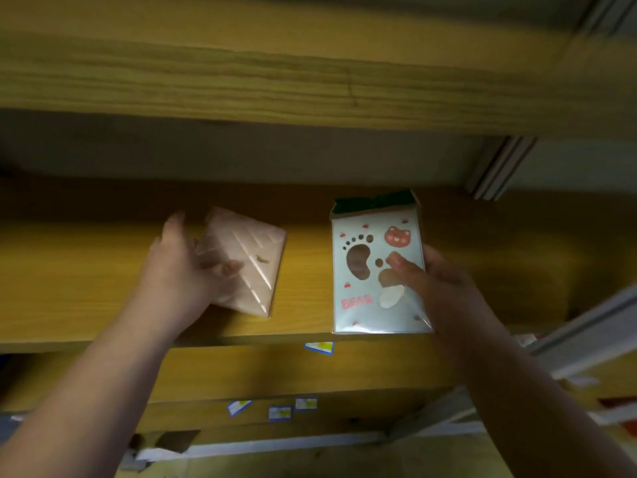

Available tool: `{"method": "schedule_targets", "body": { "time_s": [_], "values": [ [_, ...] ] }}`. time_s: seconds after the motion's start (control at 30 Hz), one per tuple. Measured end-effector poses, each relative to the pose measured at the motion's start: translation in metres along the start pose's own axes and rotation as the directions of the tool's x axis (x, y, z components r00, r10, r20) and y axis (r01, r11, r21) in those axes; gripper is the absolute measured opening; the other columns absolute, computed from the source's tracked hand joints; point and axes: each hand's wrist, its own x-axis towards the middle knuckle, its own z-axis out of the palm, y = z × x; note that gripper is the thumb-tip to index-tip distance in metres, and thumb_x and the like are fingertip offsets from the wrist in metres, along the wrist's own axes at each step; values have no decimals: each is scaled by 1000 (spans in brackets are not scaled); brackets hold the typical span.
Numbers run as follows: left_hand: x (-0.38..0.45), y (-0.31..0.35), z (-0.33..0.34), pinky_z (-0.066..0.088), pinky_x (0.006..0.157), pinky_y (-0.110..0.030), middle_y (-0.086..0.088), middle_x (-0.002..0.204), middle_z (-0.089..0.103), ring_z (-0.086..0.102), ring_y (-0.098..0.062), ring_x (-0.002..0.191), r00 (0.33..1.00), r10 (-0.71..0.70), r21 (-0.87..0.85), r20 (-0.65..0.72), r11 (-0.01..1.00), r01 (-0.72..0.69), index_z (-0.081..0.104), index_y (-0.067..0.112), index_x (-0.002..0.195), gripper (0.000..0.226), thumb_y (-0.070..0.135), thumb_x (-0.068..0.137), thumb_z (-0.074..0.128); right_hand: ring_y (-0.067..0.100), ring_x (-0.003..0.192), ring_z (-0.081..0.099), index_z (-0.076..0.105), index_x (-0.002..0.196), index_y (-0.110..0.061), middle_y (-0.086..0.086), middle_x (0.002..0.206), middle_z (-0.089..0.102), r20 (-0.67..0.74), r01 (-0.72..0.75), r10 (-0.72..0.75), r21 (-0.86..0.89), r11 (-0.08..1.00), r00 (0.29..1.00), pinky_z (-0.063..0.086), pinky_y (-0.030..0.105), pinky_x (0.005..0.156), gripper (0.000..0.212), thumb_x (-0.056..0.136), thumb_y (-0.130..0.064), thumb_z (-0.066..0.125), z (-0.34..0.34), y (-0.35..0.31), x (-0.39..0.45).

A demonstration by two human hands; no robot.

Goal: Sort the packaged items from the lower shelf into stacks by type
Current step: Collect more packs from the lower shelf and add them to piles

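Observation:
A pink packaged item (255, 257) with diagonal ridges lies tilted on the wooden shelf (103, 281). My left hand (179, 267) grips its left edge, thumb on top. To the right, a pale blue bear-print package (365, 270) with a footprint cut-out and the word BEAR sits near the shelf's front edge. It seems to top a small stack, with a dark green edge showing behind it. My right hand (434, 281) holds its right side, thumb pressed on the front.
An upper wooden shelf board (310, 74) overhangs closely above. Grey metal uprights (496, 167) stand at the right. Small blue-and-yellow price labels (319, 347) are stuck on the shelf fronts below. More shelf surface stretches to both sides of the packages.

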Motion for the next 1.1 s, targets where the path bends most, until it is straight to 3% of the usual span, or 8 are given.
{"method": "schedule_targets", "body": {
  "time_s": [0.1,0.17,0.33,0.4,0.67,0.8,0.97,1.1],
  "values": [
    [-14,3,8,57,67,-38,2,96,66,69,-20,88,998,-38,-282,46,958,50,56,22,115,43,26,80,82,17,75,77,70,107,-26,-2,89,80,-38,1,1,35,999,999,56,21,51,14,99,-26,58,-15,-3,-8],
    [-27,8,12,60,71,-46,-3,87,72,73,-28,84,997,-24,-391,79,919,54,62,20,97,16,21,88,74,16,74,77,68,109,-27,-4,90,80,-54,1,2,52,999,999,55,21,50,16,100,-32,56,-27,-4,-14],
    [-79,44,30,57,58,-32,6,86,79,75,-14,73,995,-6,-554,95,830,58,57,26,102,20,8,95,62,23,90,77,66,117,-32,-2,105,79,-44,-4,11,154,988,999,62,40,70,23,98,-39,57,-69,-9,-38],
    [-107,63,40,56,51,-26,3,84,79,74,-13,69,993,6,-609,115,790,66,59,19,104,16,7,95,62,26,90,77,67,114,-32,0,105,79,-26,-17,23,195,981,999,61,36,63,20,96,-38,60,-91,-11,-54],
    [-235,140,97,57,61,-36,-8,99,77,75,-27,83,992,67,-644,109,765,19,65,26,106,18,20,89,70,29,87,77,74,99,-29,5,100,80,28,-33,25,305,952,999,61,37,63,11,94,-32,66,-203,-18,-146],
    [-294,178,134,57,57,-32,-10,100,77,76,-28,81,986,112,-702,126,712,8,68,24,107,25,25,82,73,29,94,76,68,111,-26,5,105,79,78,-56,33,311,949,996,62,44,73,19,93,-32,66,-269,-22,-185],
    [-343,225,182,56,53,-29,-15,97,77,74,-24,73,968,136,-746,212,663,70,66,16,105,17,13,88,68,31,92,76,64,114,-26,5,102,79,-66,-76,99,289,954,993,60,53,83,23,93,-36,66,-345,-20,-211],
    [-360,269,221,58,55,-31,-6,101,78,76,-26,83,950,130,-716,285,687,121,65,24,111,23,20,88,70,30,82,77,63,113,-25,6,94,79,-214,-72,142,306,949,966,62,47,67,24,92,-37,64,-409,-17,-223]
  ]
}}
